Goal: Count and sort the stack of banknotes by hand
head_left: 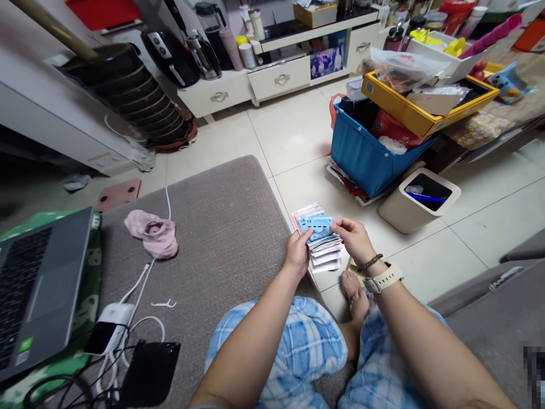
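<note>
Stack of paper slips point(327, 258) is in the person's hands, held up at the grey bench's point(221, 216) edge; a blue slip point(320, 232) lies near the top. Left hand point(298, 253) grips the stack on its 9 o'clock side, thumb over the top — fingers underneath hidden. Right hand point(355, 241) has thumb and forefinger pinched at the blue slip's 2 o'clock corner; its other fingers are curled and partly out of sight. Print on the slips too small to read; count can't be told, edges overlap.

Clock positions from the stack: 9 o'clock, laptop point(59, 284), cut off by the frame edge, screen out of frame. Also 9 but nearer, pink cloth point(153, 233), crumpled, covering part of a white cable point(167, 204). 8 o'clock, flat black item point(151, 369) — can't make out what it is. 1 o'clock, blue basket point(357, 147), contents partly hidden by the yellow tray point(404, 116) above. 2 o'clock, bin point(395, 207), something blue inside, unclear. 4 o'clock, frame edge, pixelated patch, unreadable.
</note>
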`<state>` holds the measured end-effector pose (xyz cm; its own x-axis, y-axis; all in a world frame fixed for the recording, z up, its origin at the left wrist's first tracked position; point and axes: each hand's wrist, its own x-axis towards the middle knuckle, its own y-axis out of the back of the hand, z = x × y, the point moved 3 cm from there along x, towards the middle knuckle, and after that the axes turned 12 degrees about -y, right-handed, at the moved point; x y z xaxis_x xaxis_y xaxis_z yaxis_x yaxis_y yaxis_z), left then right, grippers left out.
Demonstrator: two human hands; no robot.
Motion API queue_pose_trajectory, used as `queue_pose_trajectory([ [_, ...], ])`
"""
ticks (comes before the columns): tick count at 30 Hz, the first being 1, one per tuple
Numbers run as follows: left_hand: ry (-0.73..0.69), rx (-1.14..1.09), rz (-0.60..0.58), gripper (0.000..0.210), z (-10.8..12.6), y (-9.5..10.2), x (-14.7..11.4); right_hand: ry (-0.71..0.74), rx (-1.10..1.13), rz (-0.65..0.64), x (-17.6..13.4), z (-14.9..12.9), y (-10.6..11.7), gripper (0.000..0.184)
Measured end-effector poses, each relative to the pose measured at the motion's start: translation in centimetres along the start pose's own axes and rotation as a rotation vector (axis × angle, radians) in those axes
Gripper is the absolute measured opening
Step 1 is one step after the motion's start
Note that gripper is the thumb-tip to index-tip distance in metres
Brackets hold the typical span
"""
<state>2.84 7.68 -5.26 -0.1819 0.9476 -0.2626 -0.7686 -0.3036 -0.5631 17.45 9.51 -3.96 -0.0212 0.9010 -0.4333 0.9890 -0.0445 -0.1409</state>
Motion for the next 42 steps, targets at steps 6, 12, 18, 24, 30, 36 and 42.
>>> queue_pose_trajectory([
  [6,-0.003,-0.025,0.093,0.037,-0.05,0.27,0.12,-0.043,0.02,-0.033,-0.22,0.07,-0.26,0.035],
  [12,0.031,-0.035,0.122,0.029,-0.13,0.32,0.2,-0.033,0.026,-0.058,-0.16,-0.1,-0.42,0.032],
  [18,0.044,-0.039,0.123,0.019,-0.01,0.01,0.19,-0.041,0.029,-0.06,-0.3,-0.36,-0.49,0.028],
  [24,0.033,-0.018,0.138,0.02,0.1,0.01,0.14,-0.047,0.053,-0.066,-0.31,-0.55,-0.6,0.029],
  [30,0.013,-0.027,0.108,0.024,0.06,-0.04,0.14,-0.028,0.029,-0.08,-0.34,-0.5,-0.49,0.033],
  [36,0.003,-0.016,0.075,0.032,-0.01,0.07,0.16,-0.015,0.028,-0.066,-0.33,-0.42,-0.4,0.038],
  [42,0.003,-0.001,0.019,0.039,-0.04,0.08,0.16,0.007,0.057,0.023,0.06,0.0,0.07,0.039],
])
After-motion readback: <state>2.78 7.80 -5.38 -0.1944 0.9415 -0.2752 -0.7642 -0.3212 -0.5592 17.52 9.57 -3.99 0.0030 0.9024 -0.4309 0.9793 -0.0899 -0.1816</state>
